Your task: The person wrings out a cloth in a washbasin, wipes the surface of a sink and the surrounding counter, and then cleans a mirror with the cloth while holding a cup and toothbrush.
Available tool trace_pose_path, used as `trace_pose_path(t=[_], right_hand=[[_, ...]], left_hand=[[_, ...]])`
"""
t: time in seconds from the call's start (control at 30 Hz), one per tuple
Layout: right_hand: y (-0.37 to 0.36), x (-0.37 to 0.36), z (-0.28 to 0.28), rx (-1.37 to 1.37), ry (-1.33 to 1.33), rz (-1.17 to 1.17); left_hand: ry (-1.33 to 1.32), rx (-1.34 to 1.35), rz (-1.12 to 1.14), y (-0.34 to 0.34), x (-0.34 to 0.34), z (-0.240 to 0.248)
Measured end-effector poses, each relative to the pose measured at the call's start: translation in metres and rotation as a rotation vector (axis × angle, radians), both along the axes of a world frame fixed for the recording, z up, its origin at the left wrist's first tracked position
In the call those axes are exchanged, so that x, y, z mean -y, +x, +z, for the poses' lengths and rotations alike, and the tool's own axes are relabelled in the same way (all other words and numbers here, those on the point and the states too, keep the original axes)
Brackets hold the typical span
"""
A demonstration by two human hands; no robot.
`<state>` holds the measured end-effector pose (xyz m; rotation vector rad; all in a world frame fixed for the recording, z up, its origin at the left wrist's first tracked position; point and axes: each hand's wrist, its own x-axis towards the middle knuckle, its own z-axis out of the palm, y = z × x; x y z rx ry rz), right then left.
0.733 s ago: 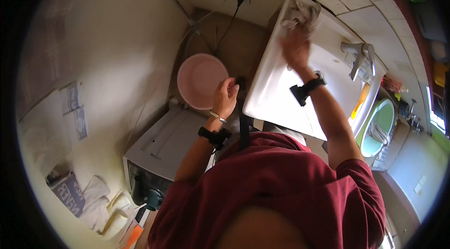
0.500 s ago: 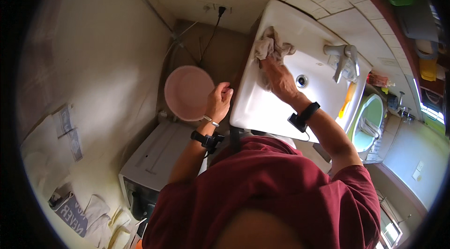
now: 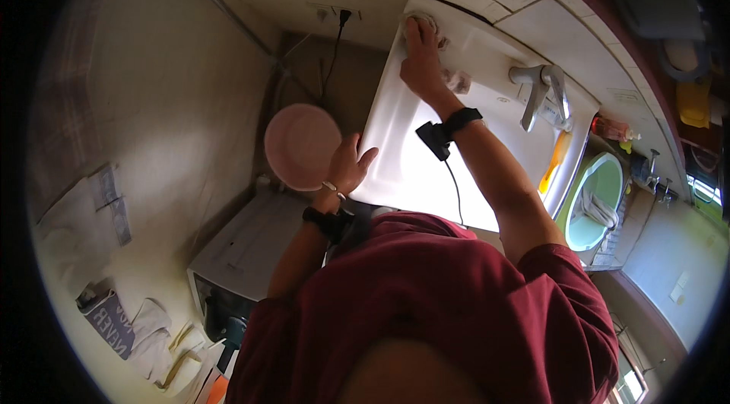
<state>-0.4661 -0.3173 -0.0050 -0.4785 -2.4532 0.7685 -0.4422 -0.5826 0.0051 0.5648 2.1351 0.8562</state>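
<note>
My right hand (image 3: 423,66) reaches across to the far left corner of the white sink (image 3: 391,142). Its fingers press a crumpled, greyish cloth (image 3: 458,82) against the rim there; part of the cloth hangs beside the hand toward the basin, and the rest is covered by my fingers. At the sink's near left edge, my left hand (image 3: 350,165) is empty, with the thumb apart from the fingers. Whether it touches the edge I cannot tell. A grey faucet (image 3: 536,85) stands on the sink's right side, right of my right forearm.
A pink bucket (image 3: 303,147) stands just left of the sink. Below it is a white boxy appliance (image 3: 247,240). On the right are a yellow-handled tool (image 3: 553,164), a red bottle (image 3: 610,129) and a green basin (image 3: 597,210) with a pale cloth in it. A black plug (image 3: 344,18) sits in the wall.
My right hand has moved with the cloth from inside the basin, away from me and left, onto the far corner rim. My left hand's fingers have uncurled beside the sink edge.
</note>
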Motion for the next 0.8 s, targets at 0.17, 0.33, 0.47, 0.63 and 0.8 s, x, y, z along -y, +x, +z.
trace_pose_path(t=[0.17, 0.33, 0.47, 0.63, 0.8], right_hand=[[0.075, -0.054, 0.016, 0.416, 0.394, -0.042], [0.133, -0.085, -0.012, 0.645, 0.355, -0.452], [0.090, -0.034, -0.028, 0.443, 0.420, -0.149], [0.071, 0.065, 0.023, 0.447, 0.067, 0.321], [0.096, 0.061, 0.042, 0.929, -0.513, 0.603]], left_hand=[[0.148, -0.092, -0.077, 0.008, 0.022, -0.023], [0.190, 0.008, -0.023, 0.017, 0.027, -0.025], [0.167, 0.018, -0.039, 0.005, 0.019, -0.024], [0.122, 0.108, -0.017, 0.009, 0.030, -0.016], [0.225, 0.111, -0.002, 0.009, 0.039, -0.026]])
